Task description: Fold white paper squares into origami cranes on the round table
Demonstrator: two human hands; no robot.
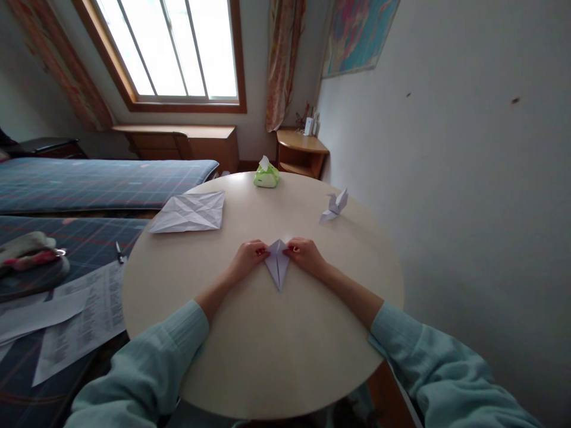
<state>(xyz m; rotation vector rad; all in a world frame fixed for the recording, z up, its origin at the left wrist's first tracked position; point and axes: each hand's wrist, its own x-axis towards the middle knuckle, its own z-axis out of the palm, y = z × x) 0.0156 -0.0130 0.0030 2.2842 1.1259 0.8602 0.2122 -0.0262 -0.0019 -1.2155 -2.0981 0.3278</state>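
Tabletop (pixel 250 356) — left hand (pixel 248 259), right hand (pixel 307 255) — close-pinched grip on folded paper (pixel 277 266).

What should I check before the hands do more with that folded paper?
1. Left hand holds the left corner of the folded paper: ok.
2. Right hand holds its right corner: ok.
3. Its long tip points toward the person: ok.
4. Origami crane sits apart from both hands: ok.
5. Creased paper sheet sits apart too: ok.
6. Creases pressed sharp: cannot tell, too small.
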